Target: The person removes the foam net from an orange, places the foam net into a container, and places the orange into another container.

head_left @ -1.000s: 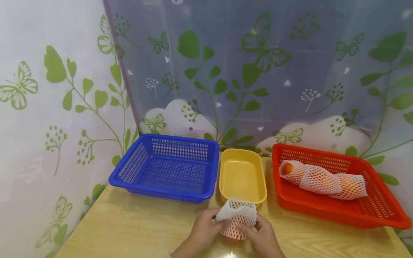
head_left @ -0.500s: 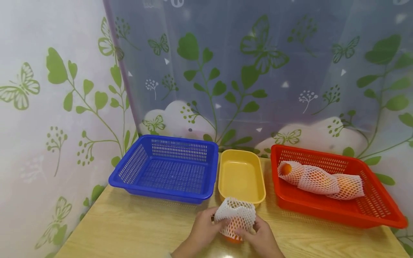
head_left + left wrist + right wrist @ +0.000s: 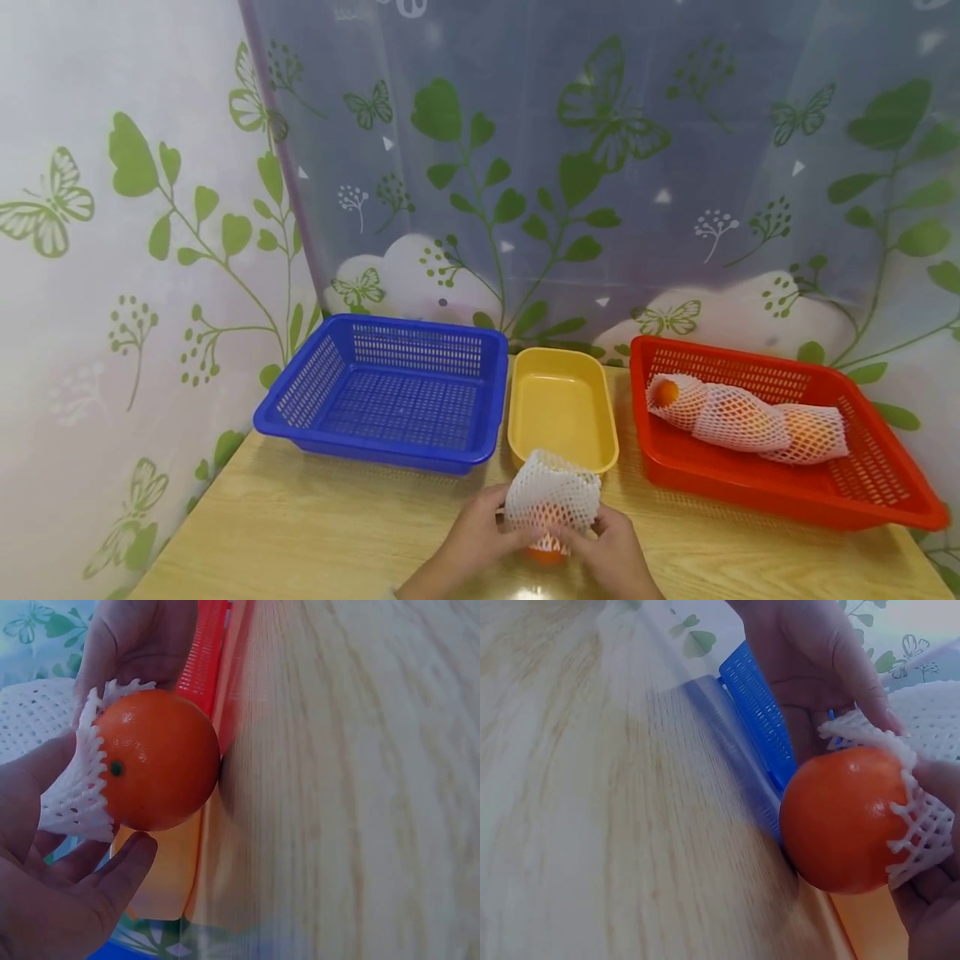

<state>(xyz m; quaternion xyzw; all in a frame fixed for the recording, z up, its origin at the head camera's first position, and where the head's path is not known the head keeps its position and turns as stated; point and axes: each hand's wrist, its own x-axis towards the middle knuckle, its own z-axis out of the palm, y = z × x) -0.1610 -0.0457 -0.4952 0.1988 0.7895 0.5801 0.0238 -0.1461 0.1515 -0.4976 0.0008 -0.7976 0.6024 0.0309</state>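
Both hands hold a white foam fruit net (image 3: 553,492) near the table's front, just before the yellow tray. An orange (image 3: 161,761) sits partly inside it, its bare side bulging out of the net's near end in both wrist views. My left hand (image 3: 480,529) grips the net from the left, thumb across the front. From the right, my right hand (image 3: 615,550) pinches the net's edge, its thumb close to the left one. In the left wrist view, fingertips (image 3: 139,851) of the left hand lie beneath the orange. The net's far part hides the tray's near rim in the head view.
The yellow tray (image 3: 562,412) stands between a blue basket (image 3: 386,458) at left and a red basket (image 3: 750,496) at right. Several netted oranges (image 3: 738,417) lie in a row in the red basket. A patterned curtain (image 3: 465,208) hangs behind the wooden table (image 3: 300,525).
The net has slid slightly away from me over the orange, and more bare orange shows at its near end. Both hands keep their hold in nearly the same place.
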